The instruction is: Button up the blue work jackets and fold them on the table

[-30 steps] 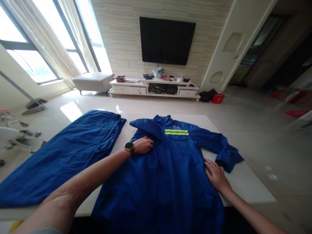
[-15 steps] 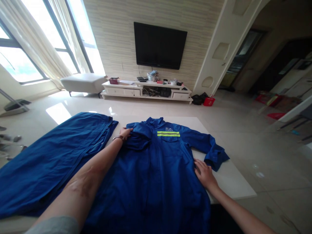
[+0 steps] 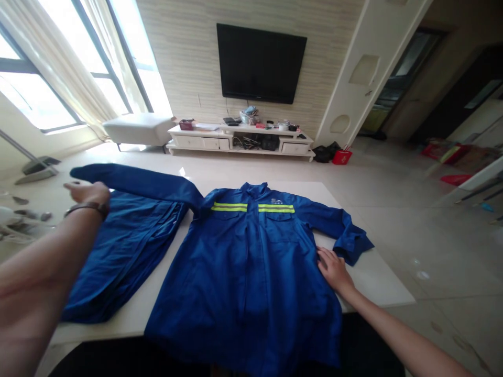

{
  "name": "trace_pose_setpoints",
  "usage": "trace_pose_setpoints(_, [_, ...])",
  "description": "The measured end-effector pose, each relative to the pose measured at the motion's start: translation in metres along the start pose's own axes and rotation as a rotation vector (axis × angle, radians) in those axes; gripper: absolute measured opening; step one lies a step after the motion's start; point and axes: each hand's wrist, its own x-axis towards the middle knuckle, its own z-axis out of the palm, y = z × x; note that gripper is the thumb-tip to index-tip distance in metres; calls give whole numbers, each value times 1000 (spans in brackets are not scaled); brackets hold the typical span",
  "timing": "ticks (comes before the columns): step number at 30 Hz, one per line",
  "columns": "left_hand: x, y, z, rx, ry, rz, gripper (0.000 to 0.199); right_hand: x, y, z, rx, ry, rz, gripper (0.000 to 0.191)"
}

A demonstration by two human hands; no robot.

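A blue jacket (image 3: 251,262) with yellow-green reflective strips lies front up on the white table (image 3: 377,285), its collar away from me. Its left-side sleeve (image 3: 149,183) stretches out over a pile of folded blue cloth (image 3: 129,251). My left hand (image 3: 88,193), with a band on the wrist, is at the near edge of that sleeve's far end; its fingers are bent and partly blurred, so its grip is unclear. My right hand (image 3: 334,268) rests with spread fingers on the jacket's right edge, below the other sleeve (image 3: 346,230), which is bent at its cuff.
Beyond the table stand a low white cabinet (image 3: 200,141) with small items, a grey-white bench (image 3: 137,128) and a red bag (image 3: 341,156). A television (image 3: 261,63) hangs on the wall. A dustpan (image 3: 39,166) is on the floor at the left.
My left hand has moved far left from the jacket's chest, and the sleeve that was bunched there is now extended leftward. Both chest strips now show. My right hand stays at the jacket's edge.
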Motion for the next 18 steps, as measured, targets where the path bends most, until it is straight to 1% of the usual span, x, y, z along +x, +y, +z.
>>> trace_pose_setpoints(1, [-8,-12,-9,58,2,24,24,0,1,0,0,1,-1,41])
trace_pose_setpoints(3, [-21,-36,-25,115,7,30,28,0,2,1,-2,2,-6,41])
trace_pose_setpoints(5, [-36,-54,-32,170,-5,46,33,1,3,1,-9,3,-9,42])
trace_pose_setpoints(6, [-46,-61,-31,189,-11,55,35,1,3,1,-14,1,-9,42])
trace_pose_setpoints(7, [-60,-66,-27,202,-41,77,36,1,3,1,-20,-2,-9,42])
trace_pose_setpoints(9, [-94,-70,-8,202,-169,148,39,2,2,-1,-31,-14,-9,43])
trace_pose_setpoints(11, [-133,-69,17,238,-486,303,48,2,2,-3,-38,-39,-13,44])
trace_pose_setpoints(12, [-151,-68,30,265,-583,333,52,3,2,-3,-40,-54,-13,46])
trace_pose_setpoints(13, [-166,-67,41,292,-647,337,55,3,3,-3,-43,-68,-14,48])
trace_pose_setpoints(15, [-181,-69,58,336,-696,320,59,6,5,-2,-53,-95,-17,53])
trace_pose_setpoints(16, [-182,-72,63,347,-705,308,60,8,6,-1,-64,-104,-14,55])
trace_pose_setpoints(18, [-174,-78,69,355,-730,288,62,16,8,2,-95,-115,6,59])
